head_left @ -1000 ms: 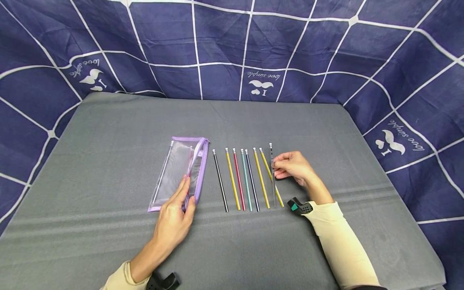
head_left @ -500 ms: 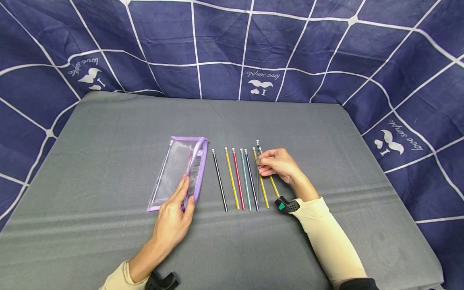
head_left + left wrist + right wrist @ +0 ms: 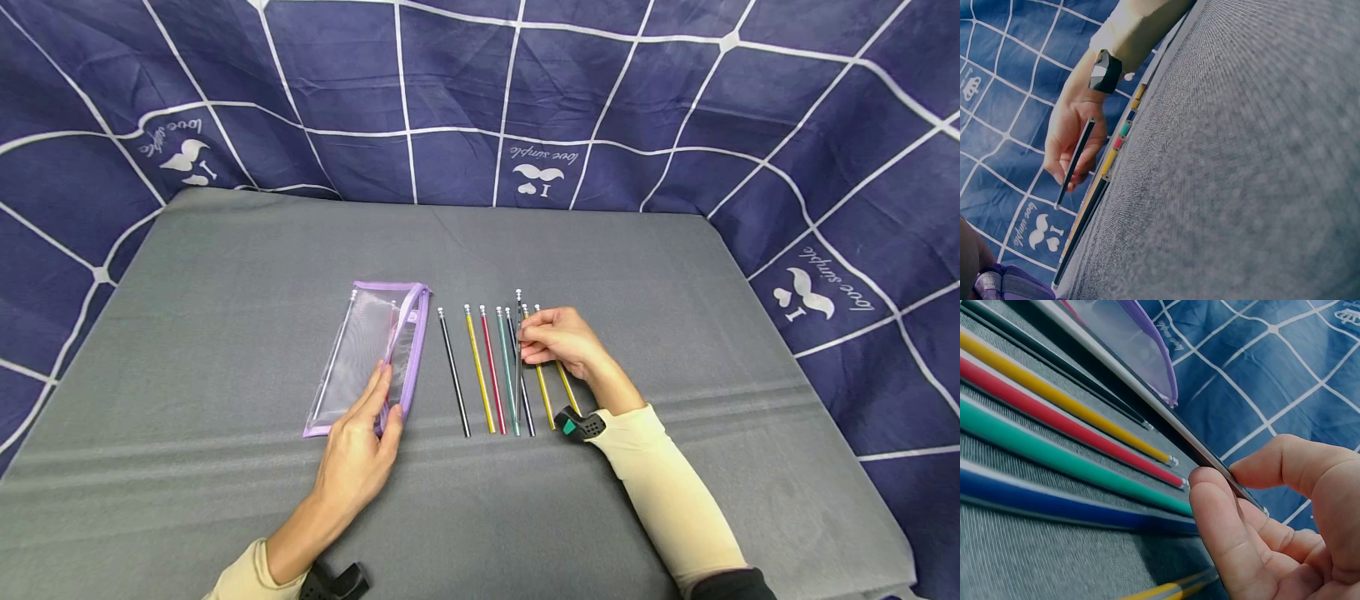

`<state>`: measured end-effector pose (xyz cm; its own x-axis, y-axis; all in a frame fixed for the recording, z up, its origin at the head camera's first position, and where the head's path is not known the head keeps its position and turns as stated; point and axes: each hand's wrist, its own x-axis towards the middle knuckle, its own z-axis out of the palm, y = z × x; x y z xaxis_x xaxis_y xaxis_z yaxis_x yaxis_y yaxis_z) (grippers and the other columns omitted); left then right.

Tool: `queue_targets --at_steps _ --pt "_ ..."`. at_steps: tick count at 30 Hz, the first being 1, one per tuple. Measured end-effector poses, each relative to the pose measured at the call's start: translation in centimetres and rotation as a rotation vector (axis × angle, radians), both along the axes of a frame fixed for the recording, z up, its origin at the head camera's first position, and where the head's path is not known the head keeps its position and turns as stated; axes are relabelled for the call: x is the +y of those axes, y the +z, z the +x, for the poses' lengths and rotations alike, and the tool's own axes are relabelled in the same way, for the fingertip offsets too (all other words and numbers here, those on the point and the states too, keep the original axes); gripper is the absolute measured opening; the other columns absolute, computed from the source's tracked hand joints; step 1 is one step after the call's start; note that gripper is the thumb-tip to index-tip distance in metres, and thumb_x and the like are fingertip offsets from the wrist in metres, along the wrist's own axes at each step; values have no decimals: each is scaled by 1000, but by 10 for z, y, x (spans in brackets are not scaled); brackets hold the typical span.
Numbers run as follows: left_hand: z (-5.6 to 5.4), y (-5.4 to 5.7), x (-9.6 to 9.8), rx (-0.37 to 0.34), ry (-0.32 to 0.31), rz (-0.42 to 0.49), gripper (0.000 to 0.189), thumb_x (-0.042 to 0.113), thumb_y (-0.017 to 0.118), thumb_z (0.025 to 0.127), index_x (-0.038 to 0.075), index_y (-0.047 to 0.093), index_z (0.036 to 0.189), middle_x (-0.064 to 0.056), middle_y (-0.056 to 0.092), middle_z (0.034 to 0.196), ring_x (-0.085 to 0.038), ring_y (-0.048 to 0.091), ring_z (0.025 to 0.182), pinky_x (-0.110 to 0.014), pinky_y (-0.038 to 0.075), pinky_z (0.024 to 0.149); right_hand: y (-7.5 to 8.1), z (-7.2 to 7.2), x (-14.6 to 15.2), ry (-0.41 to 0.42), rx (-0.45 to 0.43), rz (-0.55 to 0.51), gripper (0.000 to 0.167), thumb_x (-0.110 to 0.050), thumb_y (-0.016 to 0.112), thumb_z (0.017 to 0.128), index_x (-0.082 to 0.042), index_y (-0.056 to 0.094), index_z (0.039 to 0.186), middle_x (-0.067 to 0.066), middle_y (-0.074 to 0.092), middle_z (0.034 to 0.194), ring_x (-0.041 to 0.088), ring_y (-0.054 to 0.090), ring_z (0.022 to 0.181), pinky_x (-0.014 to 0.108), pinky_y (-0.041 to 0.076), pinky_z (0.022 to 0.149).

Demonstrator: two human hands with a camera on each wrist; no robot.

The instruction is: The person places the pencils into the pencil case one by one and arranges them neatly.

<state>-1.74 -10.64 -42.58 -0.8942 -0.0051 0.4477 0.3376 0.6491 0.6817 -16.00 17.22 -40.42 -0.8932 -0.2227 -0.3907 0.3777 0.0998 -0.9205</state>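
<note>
My right hand (image 3: 562, 342) pinches a black pencil (image 3: 1175, 428) near its silver-and-white end, between thumb and fingers. In the left wrist view that black pencil (image 3: 1075, 162) hangs raised above the row; from the head it overlaps the green and blue pencils. My left hand (image 3: 360, 454) holds the near part of a clear mesh pencil pouch (image 3: 367, 333) with purple edging, thumb and fingers at its parted zip side. Inside the pouch show a pale pencil along the left and a red one, partly covered by the fingers.
Between the hands, several pencils lie side by side: a black pencil (image 3: 454, 375), a yellow pencil (image 3: 480, 371), a red pencil (image 3: 492, 371), a green pencil (image 3: 504, 350), a blue pencil (image 3: 529, 412) and two more yellow ones under the right hand. A grey cloth surface (image 3: 637, 267) meets a blue checked curtain (image 3: 450, 92).
My right hand has carried the black pencil leftward, from over the rightmost yellow pencil to over the green and blue ones. My left hand and the pouch stay nearly still.
</note>
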Motion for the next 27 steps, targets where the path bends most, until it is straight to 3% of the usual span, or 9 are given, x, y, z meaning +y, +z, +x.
queue_targets --at_steps 27 --pt "0 1 0 8 -12 0 51 -4 65 87 -7 55 136 -20 54 140 -34 55 124 -44 41 103 2 -3 -38 55 -19 -56 13 10 58 87 10 57 100 9 68 72 12 66 56 24 59 56"
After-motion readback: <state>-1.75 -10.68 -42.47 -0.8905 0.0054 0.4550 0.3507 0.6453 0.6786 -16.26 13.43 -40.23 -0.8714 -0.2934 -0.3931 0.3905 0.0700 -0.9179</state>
